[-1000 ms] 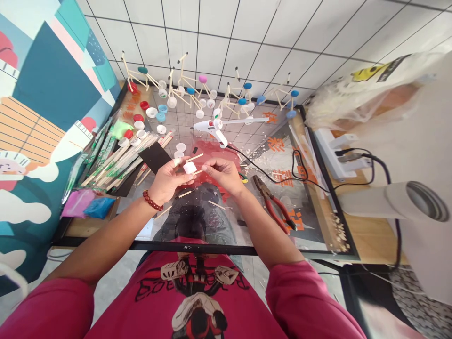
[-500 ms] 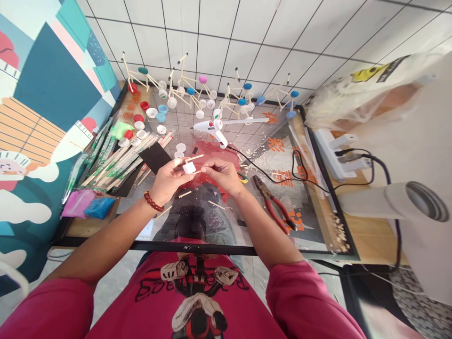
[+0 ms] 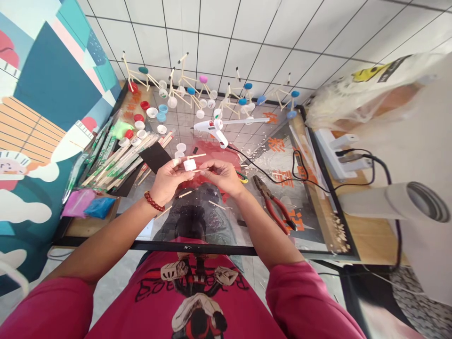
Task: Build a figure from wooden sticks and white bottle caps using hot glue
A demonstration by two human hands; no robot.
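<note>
My left hand and my right hand meet above a glass-topped table. Between them sits a small white plastic cap, pinched by my left fingers. A thin wooden stick lies across the top of the cap. A second wooden stick runs from the cap into my right fingertips, which pinch it. A red beaded bracelet circles my left wrist.
A white hot glue gun lies ahead, with its black cord trailing right. Red-handled pliers rest to the right. Stick models with coloured caps stand along the tiled wall. Bundled wooden sticks and loose caps lie left.
The stick on top of the cap now lies flatter. My hands and the cap have shifted only slightly.
</note>
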